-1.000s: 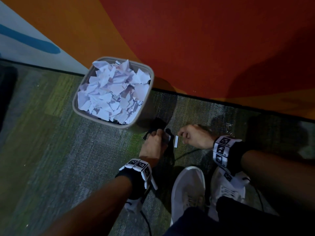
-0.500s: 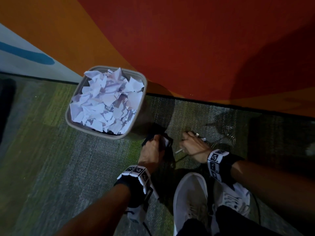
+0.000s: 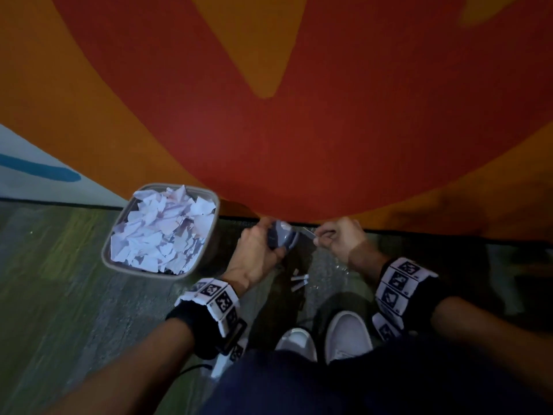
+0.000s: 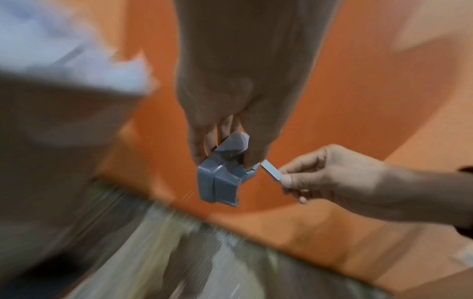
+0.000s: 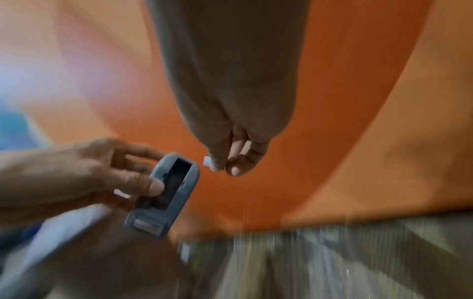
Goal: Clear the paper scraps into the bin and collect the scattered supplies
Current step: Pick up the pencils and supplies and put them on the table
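Most of the paper scraps sit heaped in the bin, which stands on the carpet just to the outer side of the left hand; that part of the job looks close to done, as far as the head view shows, though the floor beyond the frame is out of sight. The left hand curls around a small grey stapler, its open cavity turned toward the right hand; some pale paper also looks wedged in that grip. The right hand pinches a thin strip of staples between thumb and fingertips, its near end almost touching the stapler; I judge the step in hand to be loading or gathering the staples. Left to collect: a few short pale sticks, likely more staple strips, lie on the carpet below and between the two hands, and small glinting bits, too small to name, lie below the right wrist.

Room is tight ahead; the wall stands just beyond both hands, and its dark base strip runs right behind them. The bin hems in the left hand on its outer side; white shoes crowd the carpet beneath the wrists; the carpet past the right hand looks open, though dim.
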Motion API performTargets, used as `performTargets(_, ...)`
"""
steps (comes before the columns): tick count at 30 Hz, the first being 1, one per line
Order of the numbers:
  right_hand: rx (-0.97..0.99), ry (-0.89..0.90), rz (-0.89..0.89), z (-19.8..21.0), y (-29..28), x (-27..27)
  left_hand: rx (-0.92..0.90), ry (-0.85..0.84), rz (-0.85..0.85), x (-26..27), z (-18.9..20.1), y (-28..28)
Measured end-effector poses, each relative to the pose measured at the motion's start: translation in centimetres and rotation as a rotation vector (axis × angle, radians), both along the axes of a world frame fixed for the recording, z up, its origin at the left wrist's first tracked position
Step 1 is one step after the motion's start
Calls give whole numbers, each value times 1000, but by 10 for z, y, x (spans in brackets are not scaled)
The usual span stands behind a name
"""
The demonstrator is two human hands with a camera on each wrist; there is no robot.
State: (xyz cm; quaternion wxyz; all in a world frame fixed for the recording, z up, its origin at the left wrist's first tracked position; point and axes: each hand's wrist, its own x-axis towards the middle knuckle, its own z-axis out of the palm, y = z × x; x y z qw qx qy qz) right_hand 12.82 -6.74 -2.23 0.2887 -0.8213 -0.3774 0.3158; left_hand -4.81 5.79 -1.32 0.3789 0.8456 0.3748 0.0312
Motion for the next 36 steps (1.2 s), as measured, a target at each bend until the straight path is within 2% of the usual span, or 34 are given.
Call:
performTargets(5, 203, -131, -199, 126, -60, 32, 77, -140, -84, 47, 114, -17)
performTargets(8, 308, -147, -327, 190, -101, 39, 138, -195, -231, 74, 187, -39)
performTargets(13, 418, -270, -438, 280, -185, 33, 343, -212, -512, 115, 309, -101)
performTargets(18, 439, -407, -584, 333, -282, 24, 375, -290, -635, 148, 387, -181)
performTargets(20, 407, -464, -633, 346, -323, 24, 271, -333, -650, 157, 401, -216)
performTargets(22, 344, -544, -647, 353, -363, 25, 79, -359, -664, 166, 403, -251)
performTargets(25, 178, -619, -693, 355, -411, 32, -143, -364, -673, 184, 392, -299)
performTargets(28, 12, -609, -704, 347, -437, 45, -299, -336, -628, 201, 377, -338)
performTargets(31, -46, -575, -676, 339, -449, 55, -293, -311, -631, 217, 361, -367)
performTargets(36, 80, -622, -749, 339, -456, 68, -163, -251, -666, 239, 340, -394)
